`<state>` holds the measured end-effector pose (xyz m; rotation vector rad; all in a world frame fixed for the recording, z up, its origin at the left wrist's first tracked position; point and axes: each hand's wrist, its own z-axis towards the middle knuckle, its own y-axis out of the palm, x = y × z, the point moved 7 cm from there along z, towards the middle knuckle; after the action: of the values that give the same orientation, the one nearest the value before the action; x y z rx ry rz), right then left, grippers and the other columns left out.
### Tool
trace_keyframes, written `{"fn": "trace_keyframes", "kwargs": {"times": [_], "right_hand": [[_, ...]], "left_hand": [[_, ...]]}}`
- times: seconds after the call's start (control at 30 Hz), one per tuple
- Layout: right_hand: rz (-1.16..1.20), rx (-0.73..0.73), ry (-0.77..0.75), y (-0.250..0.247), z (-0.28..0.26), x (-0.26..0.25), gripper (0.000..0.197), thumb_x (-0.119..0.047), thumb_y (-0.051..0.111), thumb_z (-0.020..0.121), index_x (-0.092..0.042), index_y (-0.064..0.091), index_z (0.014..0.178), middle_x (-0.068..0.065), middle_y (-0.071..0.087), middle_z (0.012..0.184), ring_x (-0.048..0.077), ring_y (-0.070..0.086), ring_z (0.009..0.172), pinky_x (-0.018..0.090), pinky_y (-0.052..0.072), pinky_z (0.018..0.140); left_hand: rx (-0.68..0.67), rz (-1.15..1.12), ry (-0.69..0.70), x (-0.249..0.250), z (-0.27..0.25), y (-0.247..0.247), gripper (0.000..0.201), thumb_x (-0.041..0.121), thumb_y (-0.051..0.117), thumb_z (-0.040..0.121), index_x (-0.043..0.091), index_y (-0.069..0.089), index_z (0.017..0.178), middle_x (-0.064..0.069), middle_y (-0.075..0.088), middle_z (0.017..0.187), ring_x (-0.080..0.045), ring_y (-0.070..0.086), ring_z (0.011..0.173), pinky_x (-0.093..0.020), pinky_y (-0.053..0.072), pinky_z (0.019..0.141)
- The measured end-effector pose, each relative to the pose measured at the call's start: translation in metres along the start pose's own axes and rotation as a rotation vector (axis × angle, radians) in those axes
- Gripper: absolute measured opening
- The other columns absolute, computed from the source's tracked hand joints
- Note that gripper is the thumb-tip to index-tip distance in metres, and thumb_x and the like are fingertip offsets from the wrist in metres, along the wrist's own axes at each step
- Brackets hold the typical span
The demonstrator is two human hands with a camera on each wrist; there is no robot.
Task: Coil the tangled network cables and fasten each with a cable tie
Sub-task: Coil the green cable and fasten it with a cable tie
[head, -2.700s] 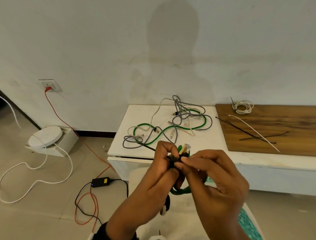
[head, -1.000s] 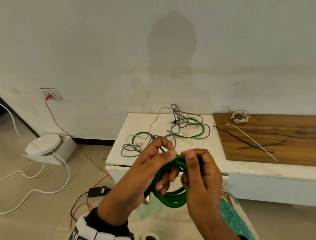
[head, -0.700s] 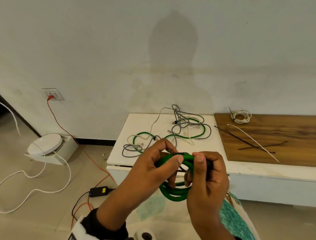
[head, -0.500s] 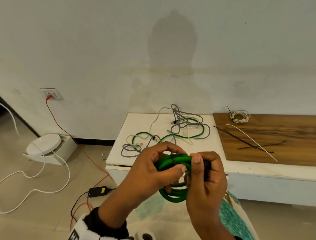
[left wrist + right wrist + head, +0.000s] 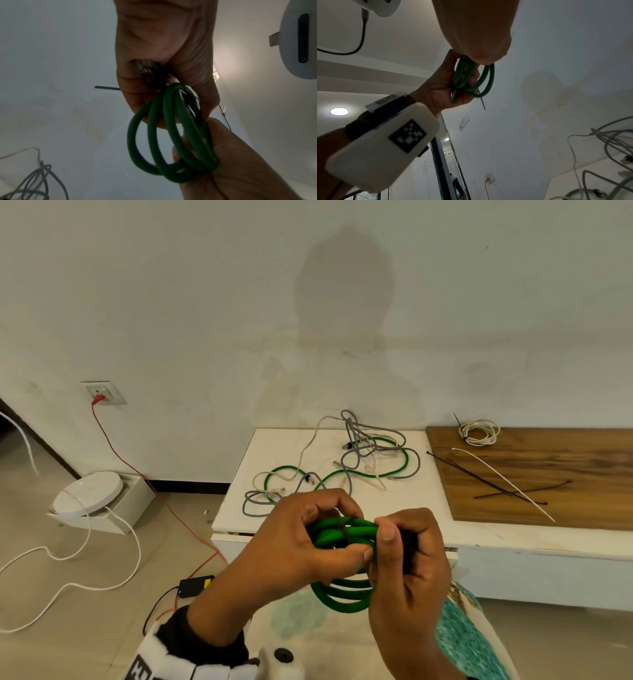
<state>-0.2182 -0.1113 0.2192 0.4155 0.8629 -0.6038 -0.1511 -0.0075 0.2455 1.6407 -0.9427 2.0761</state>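
Green coil (image 5: 342, 594) is held before the desk (image 5: 404, 508), both hands closer together than half a second ago: left hand (image 5: 301, 546) clamps its banded top, right hand (image 5: 407, 556) pinches beside; black tie (image 5: 343, 534) now wraps it.

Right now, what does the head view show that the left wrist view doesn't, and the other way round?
Head view only: the black cable tie wrapped across the top strands of the coil, the tangled cables on the white table, spare ties and a coiled white cable on the wooden board.

Left wrist view only: the tie's loose tail jutting past the left hand, and a connector tucked against that palm.

Both: the green cable coil gripped by the left hand and right hand.
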Motion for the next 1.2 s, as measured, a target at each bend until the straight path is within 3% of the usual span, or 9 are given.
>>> {"fn": "trace_keyframes", "kwargs": {"times": [0.2, 0.33, 0.47, 0.57, 0.67, 0.77, 0.93, 1.1, 1.2], "right_hand": [[0.016, 0.024, -0.016, -0.006, 0.002, -0.004, 0.021, -0.048, 0.045, 0.094, -0.031, 0.053, 0.086, 0.000, 0.052, 0.070, 0.020, 0.051, 0.053, 0.029, 0.043, 0.044], [0.097, 0.089, 0.020, -0.008, 0.003, -0.003, 0.018, -0.050, 0.046, 0.092, -0.035, 0.054, 0.085, -0.002, 0.052, 0.066, 0.014, 0.047, 0.046, 0.022, 0.040, 0.040], [0.108, 0.077, 0.034, -0.005, 0.005, -0.001, 0.015, -0.046, 0.046, 0.093, -0.034, 0.051, 0.085, -0.003, 0.051, 0.063, 0.013, 0.047, 0.044, 0.025, 0.039, 0.038], [0.028, 0.033, -0.041, -0.004, 0.008, -0.007, 0.014, -0.038, 0.043, 0.095, -0.029, 0.048, 0.085, 0.002, 0.050, 0.068, 0.021, 0.048, 0.050, 0.036, 0.041, 0.041], [0.001, 0.035, -0.059, -0.006, 0.013, -0.009, 0.015, -0.039, 0.044, 0.094, -0.029, 0.047, 0.084, 0.003, 0.049, 0.071, 0.026, 0.047, 0.053, 0.040, 0.040, 0.043], [0.035, 0.021, -0.068, -0.006, 0.015, -0.010, 0.009, -0.032, 0.046, 0.092, -0.028, 0.049, 0.084, -0.005, 0.049, 0.074, 0.023, 0.048, 0.054, 0.037, 0.041, 0.043], [0.214, -0.007, 0.074, -0.002, 0.008, 0.003, 0.010, -0.023, 0.045, 0.086, -0.021, 0.053, 0.081, -0.006, 0.053, 0.074, 0.012, 0.051, 0.058, 0.022, 0.046, 0.047], [0.114, -0.127, 0.125, -0.022, 0.032, 0.008, 0.024, -0.031, 0.043, 0.081, -0.019, 0.063, 0.078, -0.005, 0.066, 0.086, 0.006, 0.062, 0.085, 0.012, 0.050, 0.067], [-0.109, -0.476, 0.199, -0.014, 0.058, -0.005, 0.031, -0.052, 0.049, 0.080, -0.027, 0.068, 0.081, -0.011, 0.070, 0.082, 0.003, 0.065, 0.080, 0.013, 0.050, 0.067]], "left_hand": [[-0.009, -0.113, 0.019, -0.002, -0.003, -0.004, 0.015, 0.028, 0.071, 0.069, 0.022, 0.060, 0.079, -0.004, 0.067, 0.069, -0.018, 0.066, 0.059, -0.027, 0.054, 0.058], [0.011, -0.179, -0.013, -0.008, -0.007, -0.003, 0.023, 0.032, 0.067, 0.073, 0.016, 0.053, 0.084, -0.005, 0.066, 0.068, -0.023, 0.066, 0.064, -0.031, 0.056, 0.067], [0.031, -0.192, -0.059, -0.010, -0.005, 0.002, 0.024, 0.041, 0.061, 0.075, 0.021, 0.049, 0.084, 0.002, 0.054, 0.061, -0.014, 0.055, 0.052, -0.025, 0.050, 0.055], [-0.083, -0.143, -0.068, -0.007, -0.004, 0.001, 0.032, 0.041, 0.059, 0.080, 0.013, 0.047, 0.092, 0.002, 0.055, 0.065, -0.017, 0.058, 0.058, -0.028, 0.051, 0.059], [-0.186, -0.118, -0.082, 0.001, -0.004, -0.002, 0.024, 0.037, 0.058, 0.083, 0.018, 0.048, 0.092, -0.003, 0.059, 0.070, -0.019, 0.062, 0.067, -0.031, 0.052, 0.067], [-0.232, -0.116, -0.093, 0.007, -0.002, -0.001, 0.025, 0.033, 0.058, 0.083, 0.015, 0.046, 0.093, -0.006, 0.062, 0.073, -0.020, 0.064, 0.069, -0.029, 0.051, 0.067], [-0.152, -0.088, -0.128, 0.005, -0.006, 0.006, 0.022, 0.036, 0.062, 0.082, 0.021, 0.046, 0.085, 0.006, 0.054, 0.058, -0.008, 0.047, 0.046, -0.023, 0.042, 0.051], [-0.079, 0.248, -0.112, 0.002, -0.009, 0.008, 0.021, 0.034, 0.061, 0.087, 0.029, 0.041, 0.083, 0.006, 0.060, 0.065, -0.001, 0.048, 0.050, -0.017, 0.040, 0.050], [-0.109, 0.387, -0.119, 0.002, -0.011, 0.016, 0.023, 0.033, 0.060, 0.088, 0.036, 0.037, 0.089, 0.006, 0.062, 0.072, 0.002, 0.055, 0.057, -0.010, 0.039, 0.052]]}}
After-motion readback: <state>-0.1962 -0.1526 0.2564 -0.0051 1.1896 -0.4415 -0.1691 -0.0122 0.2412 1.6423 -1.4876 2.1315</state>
